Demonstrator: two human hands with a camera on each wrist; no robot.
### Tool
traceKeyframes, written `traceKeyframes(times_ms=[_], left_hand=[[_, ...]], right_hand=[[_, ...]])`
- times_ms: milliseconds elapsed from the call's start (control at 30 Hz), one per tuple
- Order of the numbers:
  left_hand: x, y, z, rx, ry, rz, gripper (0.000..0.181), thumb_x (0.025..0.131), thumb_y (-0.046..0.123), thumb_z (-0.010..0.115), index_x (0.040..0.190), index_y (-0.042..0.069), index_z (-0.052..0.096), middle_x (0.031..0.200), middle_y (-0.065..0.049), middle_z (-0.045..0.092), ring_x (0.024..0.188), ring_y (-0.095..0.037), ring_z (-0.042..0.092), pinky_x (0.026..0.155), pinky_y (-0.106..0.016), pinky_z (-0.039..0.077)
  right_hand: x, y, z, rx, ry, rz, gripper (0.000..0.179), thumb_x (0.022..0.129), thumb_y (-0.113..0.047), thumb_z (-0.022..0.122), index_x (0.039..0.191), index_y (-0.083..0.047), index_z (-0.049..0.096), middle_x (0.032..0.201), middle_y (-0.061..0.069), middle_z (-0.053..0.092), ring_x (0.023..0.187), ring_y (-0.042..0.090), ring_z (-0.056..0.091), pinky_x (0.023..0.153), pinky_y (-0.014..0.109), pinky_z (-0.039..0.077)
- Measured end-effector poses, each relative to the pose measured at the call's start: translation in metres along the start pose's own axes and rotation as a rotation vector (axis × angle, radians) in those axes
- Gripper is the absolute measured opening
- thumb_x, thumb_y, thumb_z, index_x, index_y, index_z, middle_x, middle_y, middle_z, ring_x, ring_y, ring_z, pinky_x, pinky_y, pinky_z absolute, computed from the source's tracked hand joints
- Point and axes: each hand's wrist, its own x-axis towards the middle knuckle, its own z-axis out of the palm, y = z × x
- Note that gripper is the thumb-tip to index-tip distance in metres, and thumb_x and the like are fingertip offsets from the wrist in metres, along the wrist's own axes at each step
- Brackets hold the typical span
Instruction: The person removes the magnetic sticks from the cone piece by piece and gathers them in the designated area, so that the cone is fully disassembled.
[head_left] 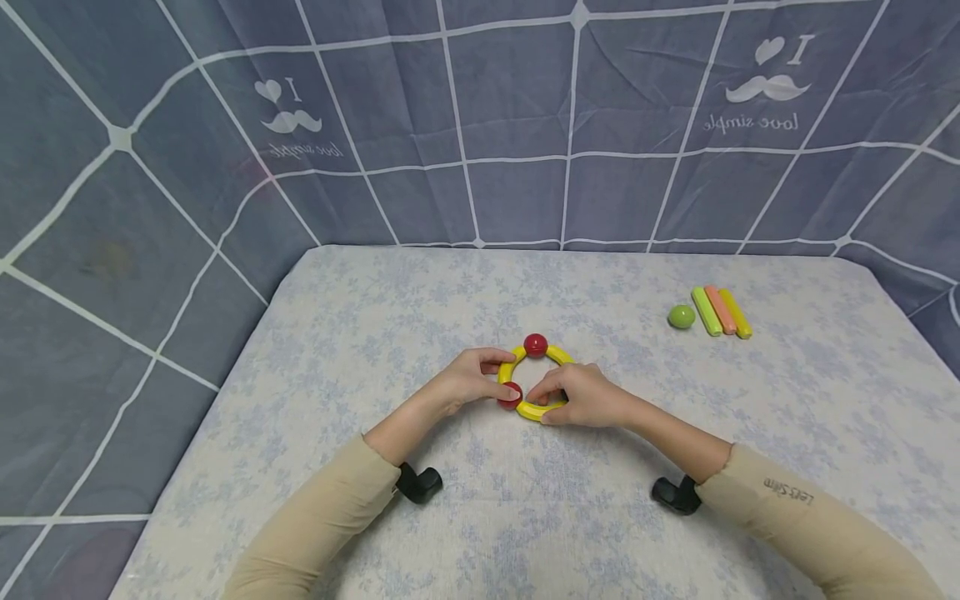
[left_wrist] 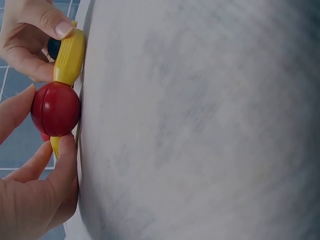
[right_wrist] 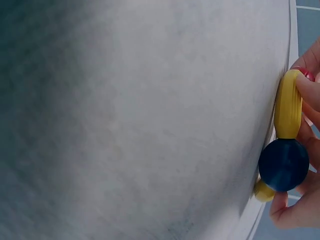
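Observation:
A ring of curved yellow rods [head_left: 506, 369] joined by balls lies on the table. One red ball [head_left: 536, 345] sits at its far side. My left hand [head_left: 468, 380] grips the ring's left side, its thumb and fingers around the near red ball [left_wrist: 56, 109]. The near curved yellow rod [head_left: 534, 412] meets that ball. My right hand [head_left: 592, 395] pinches this rod between thumb and fingers. At the rod's other end is a dark blue ball [right_wrist: 284, 164], touched by right fingers and mostly hidden by that hand in the head view.
Toward the back right lies a green ball [head_left: 681, 317]. Beside it are a lime stick [head_left: 707, 312], an orange stick [head_left: 721, 310] and a yellow stick [head_left: 735, 314], side by side. A flowered cloth [head_left: 465, 533] covers the table; tiled-pattern curtains [head_left: 517, 200] hang behind and at the left.

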Motion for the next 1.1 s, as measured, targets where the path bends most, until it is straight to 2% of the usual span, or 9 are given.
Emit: traceKeyframes(times_ms=[367, 633, 1100], left_hand=[[0.0020, 0.0006, -0.0016, 0.015, -0.002, -0.005, 0.053, 0.073, -0.002, 0.075, 0.123, 0.003, 0.058, 0.114, -0.013, 0.056, 0.096, -0.020, 0.053, 0.071, -0.023, 0.049], [0.0013, 0.0018, -0.0019, 0.030, -0.004, 0.001, 0.054, 0.072, -0.003, 0.075, 0.123, 0.002, 0.058, 0.113, -0.013, 0.056, 0.095, -0.020, 0.053, 0.069, -0.022, 0.048], [0.0020, 0.0016, -0.0010, 0.044, 0.003, -0.002, 0.054, 0.071, -0.003, 0.075, 0.122, 0.002, 0.058, 0.112, -0.013, 0.056, 0.095, -0.020, 0.052, 0.069, -0.022, 0.048]], right_hand=[[0.0004, -0.0004, -0.0001, -0.048, -0.008, -0.036, 0.024, 0.077, -0.009, 0.075, 0.101, -0.014, 0.072, 0.083, -0.012, 0.061, 0.072, 0.006, 0.051, 0.067, 0.029, 0.038], [0.0018, -0.0026, -0.0008, -0.086, -0.032, -0.047, 0.025, 0.078, -0.010, 0.075, 0.101, -0.017, 0.070, 0.077, -0.016, 0.056, 0.072, 0.007, 0.047, 0.072, 0.038, 0.024], [0.0023, 0.0027, -0.0028, -0.042, -0.071, -0.086, 0.026, 0.079, -0.010, 0.074, 0.104, -0.016, 0.069, 0.079, -0.016, 0.057, 0.072, 0.006, 0.048, 0.072, 0.038, 0.024]])
